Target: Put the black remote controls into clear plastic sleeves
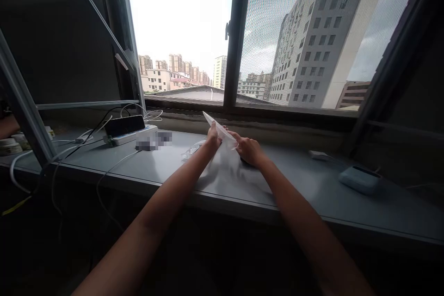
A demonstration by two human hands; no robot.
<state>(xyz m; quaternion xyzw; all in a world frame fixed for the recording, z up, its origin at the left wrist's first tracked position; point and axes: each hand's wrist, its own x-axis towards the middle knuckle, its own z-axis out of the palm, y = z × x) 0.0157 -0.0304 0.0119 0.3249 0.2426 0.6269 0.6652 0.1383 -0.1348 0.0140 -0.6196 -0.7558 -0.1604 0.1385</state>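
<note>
A thin, whitish see-through plastic bag [226, 138] is held up above the grey table, slanting down from upper left to lower right. My left hand [213, 135] is closed on its left side, thumb on top. At the bag's lower right edge, the fingers of my right hand [249, 149] are bent and pinch it; the fingertips are partly hidden. Some clear plastic packaging [191, 150] lies on the table behind my left forearm. Beneath my right hand, a small dark object [245, 163] shows only in part.
On the left, a black phone [125, 125] leans at a white power strip [133, 136] among loose cables. A metal frame post [26, 101] stands there, with jars [10, 146] and another person's arm [9, 126] beyond. A blue-grey case [360, 179] and white adapter [318, 155] lie right.
</note>
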